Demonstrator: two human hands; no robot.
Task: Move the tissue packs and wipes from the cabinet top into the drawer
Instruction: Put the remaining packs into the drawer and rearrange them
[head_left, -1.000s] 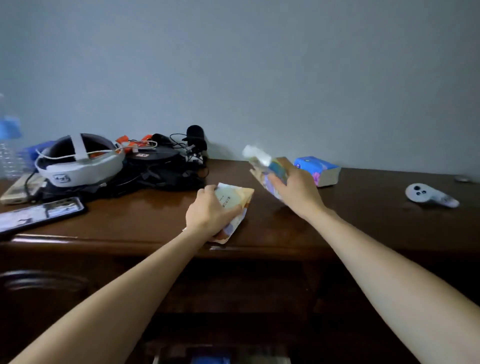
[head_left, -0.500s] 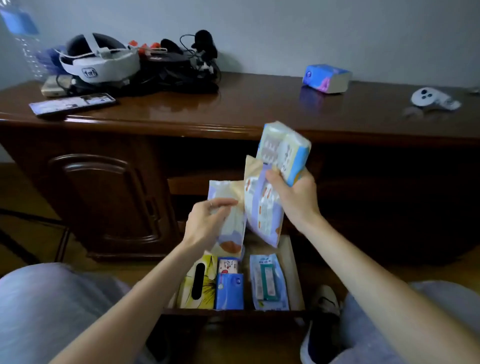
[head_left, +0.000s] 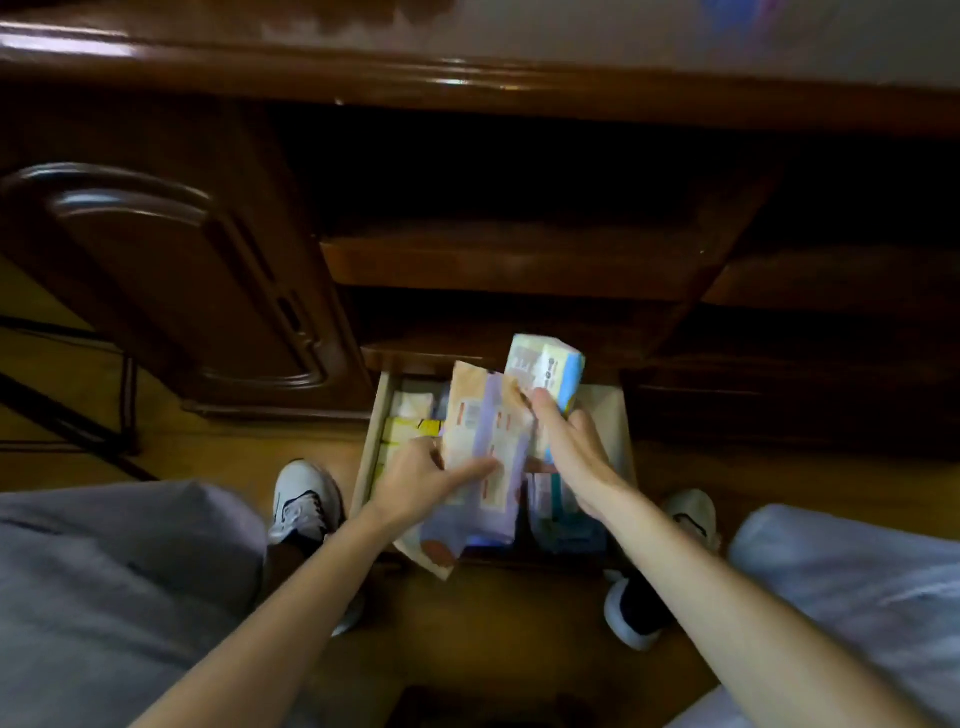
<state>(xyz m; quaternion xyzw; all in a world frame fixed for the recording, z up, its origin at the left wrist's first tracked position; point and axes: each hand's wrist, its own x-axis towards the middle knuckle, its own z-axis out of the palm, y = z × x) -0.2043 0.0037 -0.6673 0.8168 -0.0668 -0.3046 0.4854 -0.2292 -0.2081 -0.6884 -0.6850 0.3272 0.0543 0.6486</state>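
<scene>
Two hands over one open drawer (head_left: 375, 415). Three packs in hand, as far as can be told through the blur: one flat pouch (head_left: 441, 540) in the left hand (head_left: 415, 480), one flat purple-and-tan wipes pack (head_left: 485, 441) and one blocky tissue pack (head_left: 545, 371) by the right hand (head_left: 569, 447). Left fingers curled round the pouch's edge, index finger stretched across the face of the wipes pack. Right fingers closed on the tissue pack, thumb pressed at its lower left corner, beside the wipes pack's top edge; which hand bears the wipes pack, hard to tell. All three held above the drawer, tilted, not yet laid down.

Inside the drawer: a yellow box (head_left: 410, 428) at left, a pale pack (head_left: 415, 404) behind it, a teal-striped pack (head_left: 558, 512) at right under the right wrist. Soft glossy plastic wrappers, printed labels; pale bare wood on the drawer walls. Dark polished wood cabinet (head_left: 171, 270) with an arched door panel at left. Two white shoes (head_left: 304, 501) on a wooden floor (head_left: 218, 457), grey trousers (head_left: 114, 587) at both sides.
</scene>
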